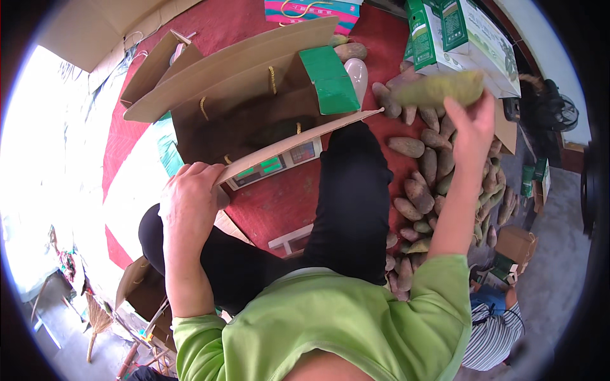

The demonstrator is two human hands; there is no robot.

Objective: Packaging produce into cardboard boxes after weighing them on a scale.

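Observation:
My right hand (pixel 473 127) is raised over the far end of a pile of produce (pixel 435 171). Its fingers grip a long yellow-green piece of produce (pixel 438 89), shaped like a large tuber and smeared by motion. Left of it, an open cardboard carton (pixel 244 130) stands with its flaps up, green on the short ends and with yellow cord handles. My left hand (pixel 190 197) is closed on the near corner of the carton's near flap (pixel 298 145). A dark rounded shape lies in the shadow inside, too dim to name. A scale (pixel 273 166) with a lit green display shows below that flap.
Green-and-white boxes (pixel 464 41) stand behind the pile, near a black fan (pixel 559 113). A pink-and-blue bag (pixel 311 13) stands at the far edge of the red floor covering (pixel 273 213). At lower right is another person in stripes (pixel 492 336); a broom (pixel 96 320) lies lower left.

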